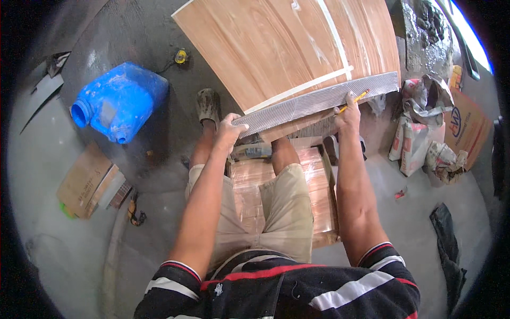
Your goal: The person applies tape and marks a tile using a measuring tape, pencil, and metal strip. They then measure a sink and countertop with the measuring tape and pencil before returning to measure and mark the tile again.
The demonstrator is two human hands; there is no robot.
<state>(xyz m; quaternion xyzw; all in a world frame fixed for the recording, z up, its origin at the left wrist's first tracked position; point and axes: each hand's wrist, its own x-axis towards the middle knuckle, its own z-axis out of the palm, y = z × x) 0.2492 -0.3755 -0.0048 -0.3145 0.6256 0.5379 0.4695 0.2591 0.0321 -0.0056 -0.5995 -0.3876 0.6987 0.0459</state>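
Grey floor (159,154) is spreading around the work, and a wood-patterned surface (260,48) with white lines is lying ahead of the person. Along its near edge, a long ribbed grey strip (313,102) is running slantwise, its right end standing higher in the view. The left hand (228,133) is grasping the strip near its left end, the thumb over the face. The right hand (348,114) is grasping it right of the middle, while also holding a yellow pencil (361,97). I am judging that the step in hand is placing the strip against this edge; the next move is probably calling for both hands to keep it level together. Whether it is touching the surface, I cannot tell. On the right, crumpled bags (419,138) are sitting near the strip's end, so room is seeming tighter there; leftward, a blue jerrycan (125,101) is lying farther off. A sandal (208,106) is standing just beside the left hand.
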